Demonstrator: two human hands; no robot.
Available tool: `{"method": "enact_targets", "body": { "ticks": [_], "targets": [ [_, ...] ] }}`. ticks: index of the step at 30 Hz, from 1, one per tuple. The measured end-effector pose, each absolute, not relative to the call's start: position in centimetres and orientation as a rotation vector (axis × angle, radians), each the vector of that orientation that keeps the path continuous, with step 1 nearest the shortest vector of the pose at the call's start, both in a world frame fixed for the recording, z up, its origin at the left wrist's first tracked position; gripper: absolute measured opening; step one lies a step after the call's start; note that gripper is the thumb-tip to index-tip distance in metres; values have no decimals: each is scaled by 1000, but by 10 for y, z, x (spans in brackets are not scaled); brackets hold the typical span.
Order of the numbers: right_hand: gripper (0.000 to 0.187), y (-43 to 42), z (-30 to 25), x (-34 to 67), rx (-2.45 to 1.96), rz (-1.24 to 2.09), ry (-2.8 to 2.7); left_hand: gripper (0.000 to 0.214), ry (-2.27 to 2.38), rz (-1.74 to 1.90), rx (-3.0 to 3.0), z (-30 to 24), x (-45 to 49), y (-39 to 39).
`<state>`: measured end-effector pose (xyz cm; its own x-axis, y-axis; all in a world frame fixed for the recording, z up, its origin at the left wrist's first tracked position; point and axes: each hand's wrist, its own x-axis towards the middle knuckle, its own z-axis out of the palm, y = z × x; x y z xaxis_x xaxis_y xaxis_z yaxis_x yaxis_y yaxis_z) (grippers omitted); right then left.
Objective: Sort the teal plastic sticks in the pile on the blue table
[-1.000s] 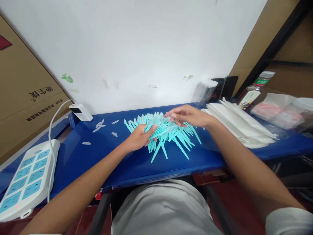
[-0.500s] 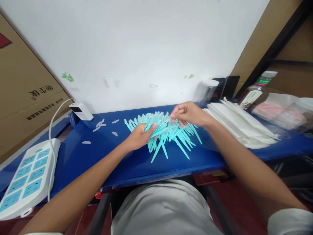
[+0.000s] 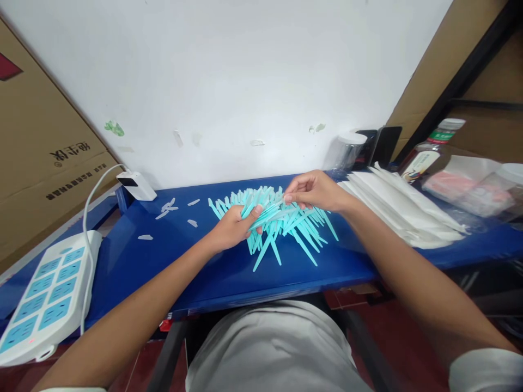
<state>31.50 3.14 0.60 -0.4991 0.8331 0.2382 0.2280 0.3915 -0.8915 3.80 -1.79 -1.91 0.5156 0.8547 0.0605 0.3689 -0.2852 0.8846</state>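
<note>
From where I stand, the person's left hand (image 3: 233,227) is closed around a fanned bundle of slim turquoise sticks (image 3: 267,213), thumb pressed on top, their translucent ends pointing toward the right hand (image 3: 308,191). That right hand is curled, thumb and fingertips drawn together right at those ends; I can't tell whether it is pinching one of them. The bundle is held just over a spread pile of matching sticks (image 3: 308,226), which lies on the blue table (image 3: 134,258) with several handles splayed toward the person. Left of the pile, well apart from it, a few small translucent slips (image 3: 192,223) lie scattered. Farther left, a white boxy device with a dark screen (image 3: 137,186) sits near the wall, a white cable (image 3: 85,218) running from it to a power strip (image 3: 51,296) with blue sockets. Beyond the right wrist lie overlapping white packets (image 3: 402,212), with a white-lidded clear jar (image 3: 347,152) and a dark bottle (image 3: 420,161) behind them.
</note>
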Motion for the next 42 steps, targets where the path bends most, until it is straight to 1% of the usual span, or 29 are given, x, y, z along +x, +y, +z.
{"method": "enact_targets", "body": {
  "ticks": [5, 11, 16, 20, 28, 35, 42],
  "targets": [
    [38, 27, 5, 306, -928, 1074, -1951, 70, 1008, 689, 1878, -22, 36, -17],
    [44, 19, 14, 307, -905, 1125, -2021, 70, 1014, 708, 1881, -22, 35, -15],
    [38, 21, 10, 307, -838, 1201, -1991, 71, 1041, 719, 1955, -19, 38, -18],
    [37, 22, 3, 302, -814, 1273, -1943, 69, 1035, 753, 1970, -17, 41, -22],
    [38, 20, 9, 303, -860, 1193, -1990, 70, 1019, 757, 1935, -17, 43, -22],
    [40, 23, 4, 304, -861, 1132, -2037, 71, 1026, 734, 1888, -20, 40, -19],
    [35, 21, 8, 305, -857, 1083, -2103, 72, 998, 696, 1873, -17, 41, -21]
  ]
}}
